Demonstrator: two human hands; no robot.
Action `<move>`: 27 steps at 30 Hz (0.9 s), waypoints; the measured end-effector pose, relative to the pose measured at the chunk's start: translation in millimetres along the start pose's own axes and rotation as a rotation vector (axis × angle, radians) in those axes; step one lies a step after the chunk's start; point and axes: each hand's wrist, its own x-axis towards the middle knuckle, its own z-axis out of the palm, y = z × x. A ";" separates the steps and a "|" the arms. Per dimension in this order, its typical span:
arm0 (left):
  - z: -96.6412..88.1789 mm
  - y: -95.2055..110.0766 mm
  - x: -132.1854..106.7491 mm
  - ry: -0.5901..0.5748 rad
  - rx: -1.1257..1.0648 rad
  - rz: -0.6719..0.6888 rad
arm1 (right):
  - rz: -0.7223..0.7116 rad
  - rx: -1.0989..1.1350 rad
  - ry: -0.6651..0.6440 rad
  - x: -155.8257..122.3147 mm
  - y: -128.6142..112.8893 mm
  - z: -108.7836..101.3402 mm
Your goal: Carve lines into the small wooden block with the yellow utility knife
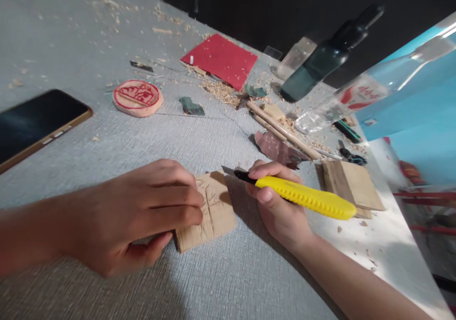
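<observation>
A small square wooden block [221,210] lies on the grey textured tabletop, with branching lines carved into its upper face. My left hand [153,215] grips its left side, the fingers resting over the top and the thumb at the near edge. In my right hand [278,206] is a yellow utility knife [306,196], held between thumb and fingers. Its blade is out and points left, just above the block's far right corner; whether the tip touches the wood I cannot tell.
A phone [42,122] lies at left, near a round wood piece with a red design [138,97]. Beyond are red paper [223,59], sandpaper scraps, shavings and wooden sticks [285,132]. A dark bottle [320,58] and clear glass bottle [356,96] stand back right. Wooden blocks [351,184] sit at right.
</observation>
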 end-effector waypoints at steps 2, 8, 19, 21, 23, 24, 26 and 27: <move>-0.2 -0.3 0.8 -0.015 0.034 0.029 | -0.006 0.043 -0.016 0.5 -1.0 0.3; -0.1 -2.6 -0.2 -0.029 0.086 0.045 | 0.096 0.016 0.015 -1.2 -5.0 2.3; 1.3 -2.6 -3.4 -0.039 0.045 0.010 | 0.027 -0.151 0.081 -2.5 -4.2 1.0; 3.0 -2.9 -4.7 -0.038 0.016 0.002 | -0.006 -0.107 0.090 0.7 -6.2 4.7; 3.8 -3.4 -5.8 -0.046 0.013 0.006 | -0.030 -0.052 0.099 3.5 -8.3 9.0; 3.8 -3.6 -6.0 -0.055 0.023 0.010 | -0.025 -0.035 0.099 4.4 -9.2 10.9; 3.0 -3.8 -5.8 -0.077 0.048 0.023 | -0.006 -0.003 0.078 5.0 -10.7 13.0; 2.5 -3.7 -5.5 -0.084 0.057 0.028 | 0.006 0.015 0.060 4.8 -11.2 13.1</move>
